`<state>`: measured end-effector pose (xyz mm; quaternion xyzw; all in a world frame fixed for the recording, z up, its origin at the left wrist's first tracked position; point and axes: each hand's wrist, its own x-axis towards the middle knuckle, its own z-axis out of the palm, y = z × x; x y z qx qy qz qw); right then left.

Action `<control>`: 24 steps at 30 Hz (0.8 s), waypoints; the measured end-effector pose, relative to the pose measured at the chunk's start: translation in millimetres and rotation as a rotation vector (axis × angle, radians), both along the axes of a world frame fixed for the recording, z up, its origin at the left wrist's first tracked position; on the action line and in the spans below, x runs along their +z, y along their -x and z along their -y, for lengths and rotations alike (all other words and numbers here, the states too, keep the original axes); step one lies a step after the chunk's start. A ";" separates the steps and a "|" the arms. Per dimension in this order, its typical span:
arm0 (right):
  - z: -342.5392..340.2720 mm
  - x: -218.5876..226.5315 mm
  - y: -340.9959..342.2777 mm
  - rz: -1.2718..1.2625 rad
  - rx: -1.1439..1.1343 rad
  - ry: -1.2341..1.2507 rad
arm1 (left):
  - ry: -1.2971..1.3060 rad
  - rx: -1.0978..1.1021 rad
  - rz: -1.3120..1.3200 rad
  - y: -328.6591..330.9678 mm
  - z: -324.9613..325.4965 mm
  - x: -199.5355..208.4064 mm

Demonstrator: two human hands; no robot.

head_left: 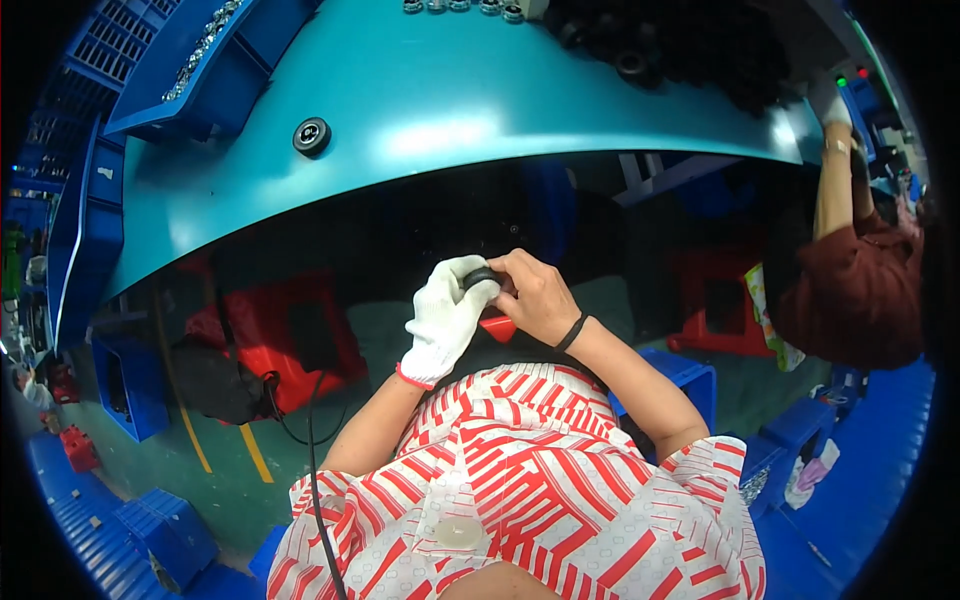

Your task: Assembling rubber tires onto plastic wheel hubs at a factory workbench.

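Both my hands meet in front of my body, just off the table's near edge. Between them is a small black rubber tyre (482,276), partly covered by fingers. My left hand (447,312), in a white knit glove with a red cuff, is closed around its left side. My bare right hand (537,297), a black band at its wrist, pinches the tyre's right side with thumb and fingers. Whether a hub sits inside the tyre cannot be made out. A black wheel with a silver hub (311,136) lies alone on the teal table (400,80).
A blue bin of shiny metal parts (195,75) stands at the table's left. Several small wheel parts (461,6) line the far edge, beside a heap of black tyres (690,50). Red stools (290,340) are below. At right, another person's arm (835,185) reaches the table.
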<state>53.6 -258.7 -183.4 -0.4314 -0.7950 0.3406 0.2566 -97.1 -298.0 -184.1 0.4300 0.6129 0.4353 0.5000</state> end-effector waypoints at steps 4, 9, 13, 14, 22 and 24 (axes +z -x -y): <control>-14.5 -4.1 5.6 0.069 -0.005 -0.019 | -0.097 0.015 -0.057 1.4 -12.2 -12.7; -31.2 1.2 9.0 0.046 -0.108 0.153 | 0.153 -0.053 0.060 9.8 -34.5 -6.3; -38.0 -8.0 7.4 -0.063 -0.188 0.336 | 0.136 0.096 0.469 10.5 -34.7 -8.8; -37.7 -9.3 6.3 -0.119 -0.198 0.373 | 0.191 0.062 0.467 14.7 -34.6 -8.6; -21.9 -8.8 1.4 0.081 -0.073 0.302 | 0.270 -0.138 0.341 19.7 -26.7 -17.8; -16.2 -11.5 3.4 0.076 -0.050 0.203 | 0.243 -0.174 0.212 18.7 -23.4 -19.9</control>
